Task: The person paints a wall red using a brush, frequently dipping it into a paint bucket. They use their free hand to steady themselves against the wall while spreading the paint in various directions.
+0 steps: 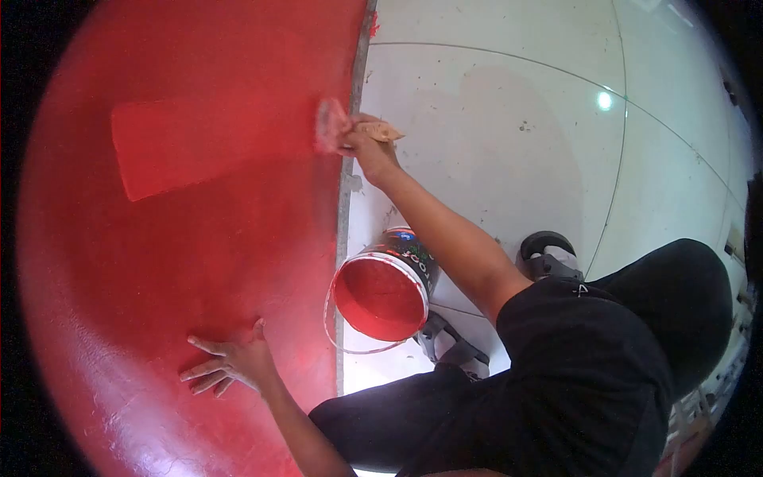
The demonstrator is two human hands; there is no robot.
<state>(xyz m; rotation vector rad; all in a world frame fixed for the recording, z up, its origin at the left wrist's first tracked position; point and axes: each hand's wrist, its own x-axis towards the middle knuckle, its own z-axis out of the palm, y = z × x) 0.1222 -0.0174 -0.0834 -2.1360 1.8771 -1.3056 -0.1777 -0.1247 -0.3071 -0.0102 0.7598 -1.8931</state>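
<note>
My right hand (370,151) is closed around a wide paintbrush (383,129) with a light wooden handle. Its paint-coated head, slightly blurred, meets the red surface (262,262) close to that surface's grey edge. Low on the same red surface, my left hand (226,364) lies with fingers spread and holds nothing; its fingertips look whitish. Between my arms a dark, printed paint bucket (421,262) is tilted with its mouth toward the red surface. Red paint coats the inside, and its wire handle hangs down to the left.
A brighter red rectangular patch (171,147) shows at the upper left of the red surface. Pale glossy floor tiles (509,135) with dark specks lie to the right. My sandalled feet (548,256) are beside and behind the bucket. A grey border strip (344,215) divides red from tile.
</note>
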